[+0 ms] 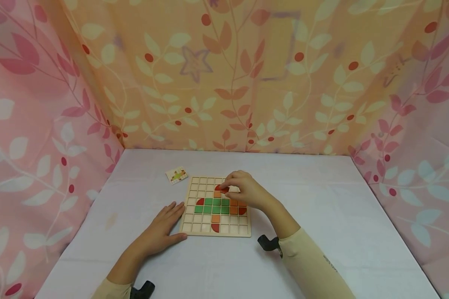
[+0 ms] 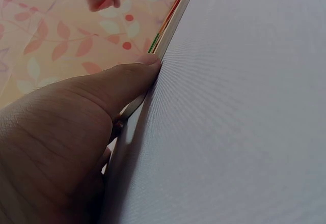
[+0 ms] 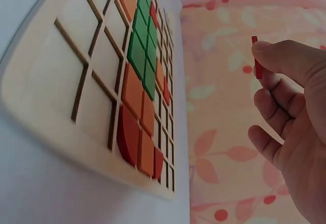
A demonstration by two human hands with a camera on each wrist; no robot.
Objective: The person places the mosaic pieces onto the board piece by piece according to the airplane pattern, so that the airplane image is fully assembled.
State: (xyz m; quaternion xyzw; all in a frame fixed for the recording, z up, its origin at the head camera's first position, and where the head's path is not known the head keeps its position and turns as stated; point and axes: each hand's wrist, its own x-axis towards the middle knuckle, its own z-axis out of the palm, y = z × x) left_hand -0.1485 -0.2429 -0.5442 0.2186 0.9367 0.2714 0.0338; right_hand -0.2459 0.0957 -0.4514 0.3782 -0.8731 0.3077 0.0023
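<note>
A square wooden grid board [image 1: 217, 235] lies on the table with green, orange and red tiles in several of its cells. The green tiles [image 1: 213, 206] form a block in the middle; in the right wrist view orange tiles [image 3: 133, 88] adjoin them. Between thumb and forefinger my right hand [image 1: 248, 192] pinches a thin red tile [image 3: 257, 60], held above the board's far part. My left hand [image 1: 160, 232] rests flat at the board's left side, fingers extended. In the left wrist view its thumb [image 2: 137, 74] touches the board's edge.
A small pattern card [image 1: 176, 175] lies past the board's far left corner. White cloth [image 1: 321, 199] covers the table, and floral curtains [image 1: 232, 83] stand behind it and on both sides. Black wrist mounts [image 1: 268, 243] sit at the sleeves.
</note>
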